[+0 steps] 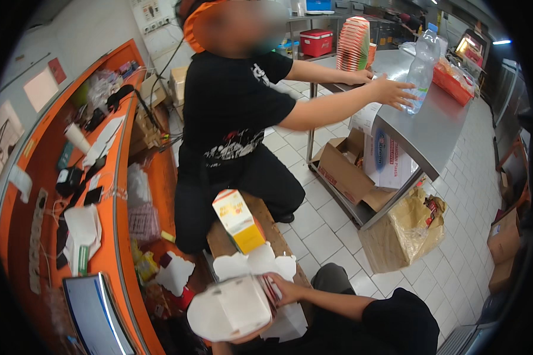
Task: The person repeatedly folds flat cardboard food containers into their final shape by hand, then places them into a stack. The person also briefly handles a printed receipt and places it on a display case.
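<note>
An open paper food box [234, 310], white inside with a rounded flap, is tilted low in front of me. My right hand [285, 290] grips its right side, where a dark reddish edge shows by the fingers. My left hand [251, 338] holds the box from underneath, its fingers mostly hidden. Just beyond lie unfolded white carton pieces [257, 261] with scalloped flaps. A yellow and white carton [240, 222] lies past them on a brown bench [265, 212].
Across from me sits a co-worker in black [231, 112], one hand beside a plastic bottle [421, 74] on a steel table [441, 127]. Stacked cups [354, 44] stand there too. An orange counter [109, 207] with a screen [98, 316] runs along the left. Cardboard boxes [346, 171] fill the table's lower shelf.
</note>
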Motion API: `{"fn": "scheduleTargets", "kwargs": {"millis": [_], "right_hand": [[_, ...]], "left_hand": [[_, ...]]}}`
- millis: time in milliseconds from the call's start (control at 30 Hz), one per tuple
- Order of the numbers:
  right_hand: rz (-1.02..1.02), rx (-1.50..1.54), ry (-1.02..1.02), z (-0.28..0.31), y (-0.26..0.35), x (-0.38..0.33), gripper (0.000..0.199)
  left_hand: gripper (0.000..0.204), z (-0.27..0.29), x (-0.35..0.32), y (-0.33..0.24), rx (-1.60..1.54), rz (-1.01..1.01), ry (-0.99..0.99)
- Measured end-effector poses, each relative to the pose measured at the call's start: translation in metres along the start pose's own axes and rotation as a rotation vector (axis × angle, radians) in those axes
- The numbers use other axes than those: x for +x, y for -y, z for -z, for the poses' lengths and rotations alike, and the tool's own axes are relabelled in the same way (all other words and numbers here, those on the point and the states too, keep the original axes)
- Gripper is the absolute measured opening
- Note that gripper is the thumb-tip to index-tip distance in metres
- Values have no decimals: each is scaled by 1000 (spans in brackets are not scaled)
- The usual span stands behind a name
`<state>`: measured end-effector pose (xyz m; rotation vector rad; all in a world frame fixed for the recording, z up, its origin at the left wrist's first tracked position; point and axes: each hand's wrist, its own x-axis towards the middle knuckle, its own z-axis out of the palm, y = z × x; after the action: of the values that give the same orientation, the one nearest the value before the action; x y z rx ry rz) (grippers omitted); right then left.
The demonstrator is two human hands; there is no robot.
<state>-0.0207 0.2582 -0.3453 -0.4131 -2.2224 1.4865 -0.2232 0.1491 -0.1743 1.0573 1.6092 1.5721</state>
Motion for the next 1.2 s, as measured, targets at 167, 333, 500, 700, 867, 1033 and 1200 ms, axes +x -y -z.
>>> {"fn": "scheduleTargets", "kwargs": {"millis": [167,333,500,700,867,1033,1200], "right_hand": [[-125,21,42,4,3,2,119],[-312,30,308,70,47,0,119],[-400,38,-200,267,132,6,48],[-18,381,-1093,511,177,28,33],[-53,647,-858,514,179,52,48],[0,733,-572,464,214,74,99],[-18,697,-490,425,256,83,112]], "left_hand": [[61,3,6,5,72,225,-52],[60,9,-6,-19,122,435,-138],[59,17,-41,-56,84,591,-282],[58,-15,-122,-81,40,792,-465],[68,1,-196,-121,805,985,-641],[51,68,-218,-166,1094,628,-1096],[65,52,-215,-153,1190,1031,-956]]}}
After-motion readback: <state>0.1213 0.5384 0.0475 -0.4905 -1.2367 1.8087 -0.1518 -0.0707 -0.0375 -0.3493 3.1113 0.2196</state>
